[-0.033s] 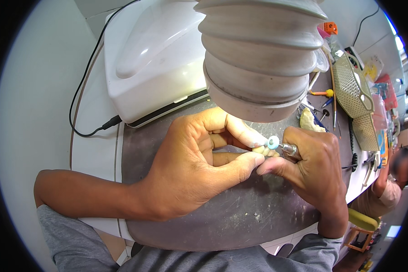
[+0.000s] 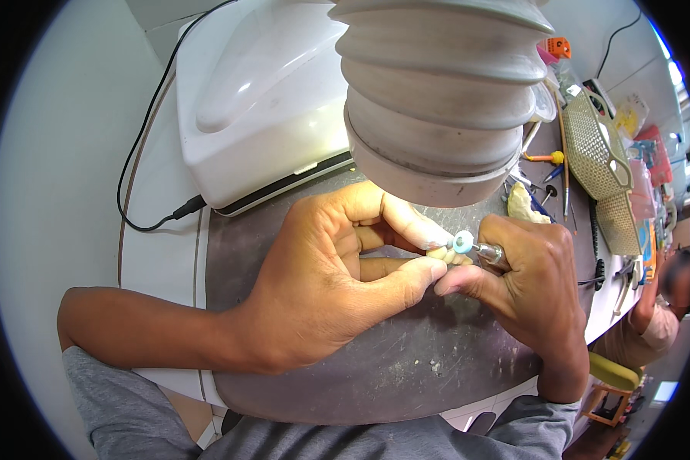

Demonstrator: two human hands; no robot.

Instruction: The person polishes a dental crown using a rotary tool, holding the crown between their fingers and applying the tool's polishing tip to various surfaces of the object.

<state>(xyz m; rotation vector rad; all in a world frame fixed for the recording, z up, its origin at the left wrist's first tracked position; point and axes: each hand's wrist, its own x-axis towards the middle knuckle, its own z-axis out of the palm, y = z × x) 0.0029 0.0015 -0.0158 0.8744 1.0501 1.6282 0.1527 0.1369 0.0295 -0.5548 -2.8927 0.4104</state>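
Note:
My left hand [image 2: 330, 284] pinches a small cream, tooth-like piece [image 2: 438, 253] between thumb and finger. My right hand [image 2: 525, 284] grips a silver rotary handpiece [image 2: 489, 252] tipped with a pale blue disc [image 2: 462, 241], which sits against or just beside that piece; exact contact is unclear. My right thumb tip lies close to my left thumb. Both hands are above a grey, dust-flecked mat [image 2: 376, 383]. A white ribbed suction hose [image 2: 445, 100] hangs over them. An off-white lump [image 2: 525, 203] lies behind my right hand.
A white machine [image 2: 261, 115] with a black cable stands back left. To the right are mesh baskets [image 2: 590, 146], slim tools, a yellow-headed tool [image 2: 556, 157], pink containers [image 2: 655, 153] and cords. A co-worker [image 2: 648, 330] is at the far right, near a yellow-seated stool [image 2: 613, 372].

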